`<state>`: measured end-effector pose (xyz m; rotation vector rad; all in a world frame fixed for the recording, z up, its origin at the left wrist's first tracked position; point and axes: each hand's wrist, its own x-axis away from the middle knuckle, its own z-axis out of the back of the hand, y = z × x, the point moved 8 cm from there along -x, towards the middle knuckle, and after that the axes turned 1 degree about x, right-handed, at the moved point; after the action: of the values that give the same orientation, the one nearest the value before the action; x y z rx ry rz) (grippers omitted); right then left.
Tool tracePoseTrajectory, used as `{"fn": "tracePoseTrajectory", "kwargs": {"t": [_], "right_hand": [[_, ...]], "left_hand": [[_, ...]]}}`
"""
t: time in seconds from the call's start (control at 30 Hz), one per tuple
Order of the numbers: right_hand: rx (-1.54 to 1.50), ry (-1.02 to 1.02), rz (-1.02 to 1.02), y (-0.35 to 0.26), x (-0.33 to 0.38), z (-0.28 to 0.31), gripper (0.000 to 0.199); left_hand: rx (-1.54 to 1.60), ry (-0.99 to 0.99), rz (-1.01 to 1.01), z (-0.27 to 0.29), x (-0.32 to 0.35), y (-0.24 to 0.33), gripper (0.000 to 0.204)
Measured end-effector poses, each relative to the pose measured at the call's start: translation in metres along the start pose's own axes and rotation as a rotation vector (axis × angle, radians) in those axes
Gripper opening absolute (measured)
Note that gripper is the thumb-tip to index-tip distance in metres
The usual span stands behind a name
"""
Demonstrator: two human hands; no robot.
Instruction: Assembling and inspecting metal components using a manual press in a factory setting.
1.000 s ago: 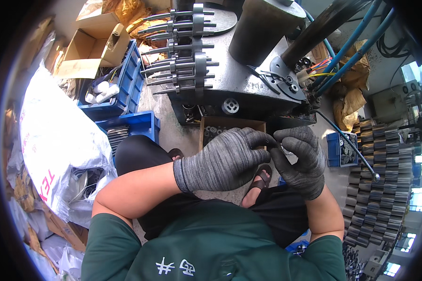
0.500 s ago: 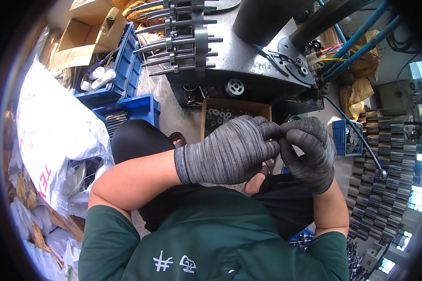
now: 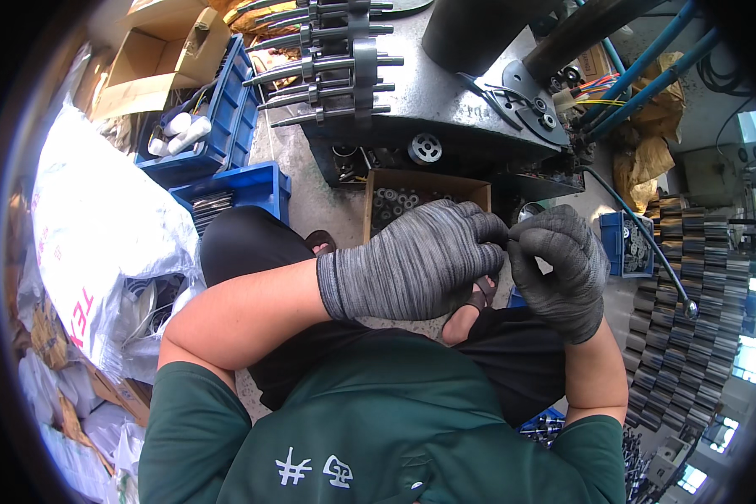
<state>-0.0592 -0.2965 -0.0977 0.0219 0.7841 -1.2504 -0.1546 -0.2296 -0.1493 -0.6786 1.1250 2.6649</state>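
Observation:
Both my hands wear grey knit gloves and meet in front of my chest. My left hand [image 3: 420,260] is curled, its fingertips pinching at a small thin piece [image 3: 511,242] that I can hardly make out. My right hand [image 3: 563,269] pinches the same piece from the other side, fingertips touching the left ones. Below the hands stands a cardboard box [image 3: 424,197] with several small metal rings in it. My dark trousers and sandalled feet show under the hands.
A grey machine [image 3: 445,92] with several steel rods [image 3: 328,59] stands ahead. Blue crates [image 3: 227,101] and an open carton [image 3: 155,63] lie at the left, next to a white sack [image 3: 101,227]. Stacks of dark metal parts [image 3: 689,294] fill the right. Blue hoses [image 3: 647,76] run at the upper right.
The view has tilted down, so the machine and box slid up the picture. My hands stay together at the fingertips, the small piece still pinched between them.

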Motion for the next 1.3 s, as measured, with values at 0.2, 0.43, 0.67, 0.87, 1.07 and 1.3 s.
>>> {"fn": "tracePoseTrajectory", "kwargs": {"t": [0.2,0.43,0.67,0.87,1.07,1.3], "right_hand": [[-0.207,0.116,-0.372,0.043,0.018,0.002,0.021],[-0.759,0.082,-0.863,0.089,0.04,-0.061,0.02],[-1.064,0.03,-0.913,0.075,0.025,-0.095,0.024],[-0.959,-0.075,-0.963,0.085,0.017,-0.113,0.025],[-1.097,-0.09,-0.99,0.085,0.009,-0.129,0.033],[-0.985,-0.082,-1.041,0.104,0.019,-0.126,0.027]], "left_hand": [[0.04,0.085,0.102,0.023,0.005,-0.01,0.029],[0.313,0.739,0.043,0.105,0.03,-0.028,0.03],[0.207,0.773,-0.023,0.122,0.042,-0.03,0.033],[0.301,0.863,-0.016,0.13,0.055,-0.031,0.032],[0.313,0.872,-0.034,0.135,0.058,-0.032,0.03],[0.379,0.883,0.069,0.125,0.056,-0.044,0.03]]}}
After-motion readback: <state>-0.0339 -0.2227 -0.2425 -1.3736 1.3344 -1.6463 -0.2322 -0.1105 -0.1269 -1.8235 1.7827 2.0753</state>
